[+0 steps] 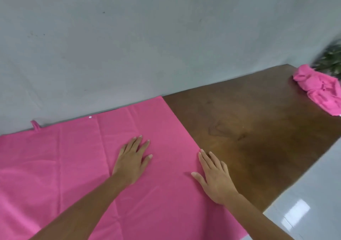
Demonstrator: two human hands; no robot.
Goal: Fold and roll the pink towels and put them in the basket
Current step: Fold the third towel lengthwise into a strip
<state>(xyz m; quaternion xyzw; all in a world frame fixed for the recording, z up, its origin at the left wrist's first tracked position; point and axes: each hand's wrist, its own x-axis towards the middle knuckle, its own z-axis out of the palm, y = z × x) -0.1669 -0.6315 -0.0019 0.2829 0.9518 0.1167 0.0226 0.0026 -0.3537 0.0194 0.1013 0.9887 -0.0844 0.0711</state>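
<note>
**Both palms flat on the spread towel**

The left hand (132, 161) lies with straight, spread fingers, gripping nothing, on the large flat pink cloth towel (73, 166). The right hand (215, 177), equally flat and holding nothing, rests at that towel's right edge. The towel is spread over the brown wooden table (258, 120), against the grey wall (129, 37). A crumpled pink towel (321, 90) sits well apart at the table's far right corner, beside a blurred green plant (332, 59).
</note>
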